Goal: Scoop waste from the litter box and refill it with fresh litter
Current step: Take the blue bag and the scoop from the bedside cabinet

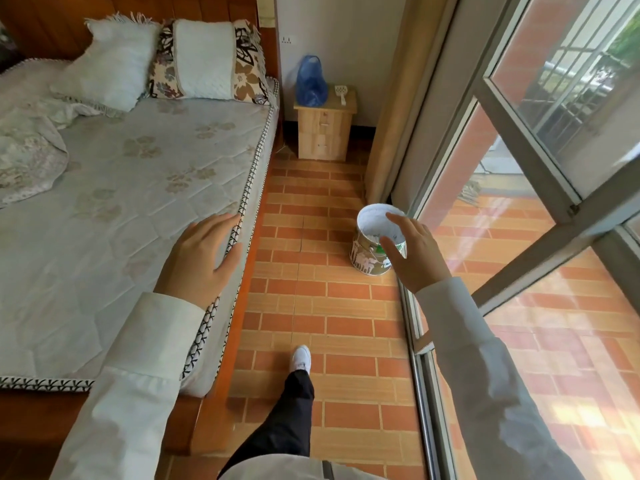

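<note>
A white slotted litter scoop (340, 92) lies on a small wooden nightstand (325, 133) at the far wall, beside a blue plastic bag (311, 81). A round tin can (372, 242) lined with white plastic stands on the tiled floor by the sliding glass door. My right hand (414, 249) hovers in the air in front of the can, fingers spread and relaxed, holding nothing. My left hand (202, 258) is raised over the edge of the mattress, fingers straight, empty. No litter box shows in this view.
A bed (131, 202) with pillows fills the left side. A narrow strip of brick-pattern tile floor (311, 306) runs between the bed and the glass sliding door (519, 220). My leg and white shoe (300, 360) step forward on the tiles.
</note>
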Available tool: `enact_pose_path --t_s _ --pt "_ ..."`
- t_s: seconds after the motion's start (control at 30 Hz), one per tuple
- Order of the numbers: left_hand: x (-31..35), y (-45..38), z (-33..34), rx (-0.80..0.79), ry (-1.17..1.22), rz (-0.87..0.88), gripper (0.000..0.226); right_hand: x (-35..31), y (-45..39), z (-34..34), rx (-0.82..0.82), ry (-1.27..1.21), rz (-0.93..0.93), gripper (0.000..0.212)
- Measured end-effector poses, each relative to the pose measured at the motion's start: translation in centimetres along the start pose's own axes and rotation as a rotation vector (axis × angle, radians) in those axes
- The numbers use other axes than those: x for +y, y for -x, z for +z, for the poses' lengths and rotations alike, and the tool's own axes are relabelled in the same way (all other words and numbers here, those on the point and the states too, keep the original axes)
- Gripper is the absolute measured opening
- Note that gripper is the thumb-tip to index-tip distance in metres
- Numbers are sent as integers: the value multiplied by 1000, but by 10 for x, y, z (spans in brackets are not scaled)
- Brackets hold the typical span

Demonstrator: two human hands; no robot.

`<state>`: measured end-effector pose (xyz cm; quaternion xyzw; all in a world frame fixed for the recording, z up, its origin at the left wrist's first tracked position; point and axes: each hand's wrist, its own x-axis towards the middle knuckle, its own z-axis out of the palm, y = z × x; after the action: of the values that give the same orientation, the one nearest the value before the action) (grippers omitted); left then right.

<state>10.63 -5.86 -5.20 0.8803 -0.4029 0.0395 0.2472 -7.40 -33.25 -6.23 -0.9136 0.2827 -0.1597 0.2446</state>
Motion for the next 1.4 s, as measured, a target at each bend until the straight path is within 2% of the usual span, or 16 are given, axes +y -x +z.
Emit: enact_pose_path --t_s 0.17,0.37,0.57,0.8,1.2,1.4 --pt "-26 -87 10 14 25 -5 53 -7 -95 15 -40 -18 19 45" --pt "-58 -217 21 20 12 55 52 -12 -210 25 4 -19 16 44" --pt "-79 -326 47 12 25 116 43 3 -300 38 7 -6 50 45" --pt "-99 -439 86 -30 28 98 42 34 -414 60 -7 -12 56 44" --pt "-116 -715 136 47 -13 50 41 88 -715 61 -9 -25 10 47" --pt "-140 -818 162 68 -25 23 40 103 -837 71 -57 -14 -21 47"
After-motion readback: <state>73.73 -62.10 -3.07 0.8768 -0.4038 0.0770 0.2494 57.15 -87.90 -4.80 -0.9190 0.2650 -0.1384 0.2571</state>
